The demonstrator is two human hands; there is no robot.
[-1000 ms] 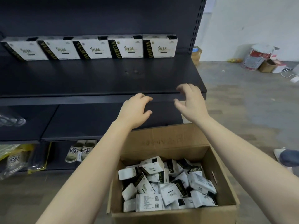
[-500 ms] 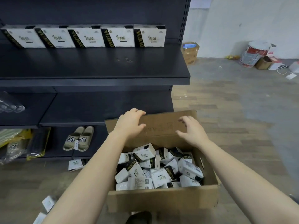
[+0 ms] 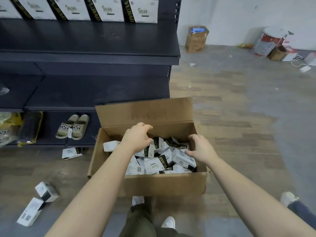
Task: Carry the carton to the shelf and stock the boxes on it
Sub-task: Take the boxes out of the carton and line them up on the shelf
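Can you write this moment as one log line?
left hand, right hand: open, inside brown cardboard carton | small white-and-black boxes: loose inside

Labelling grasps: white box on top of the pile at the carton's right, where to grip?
Grip the white box across its two long edges, from above. It lies broad face up on the pile in the carton, uncovered, its narrow width likely spannable by the right hand, open right beside it.
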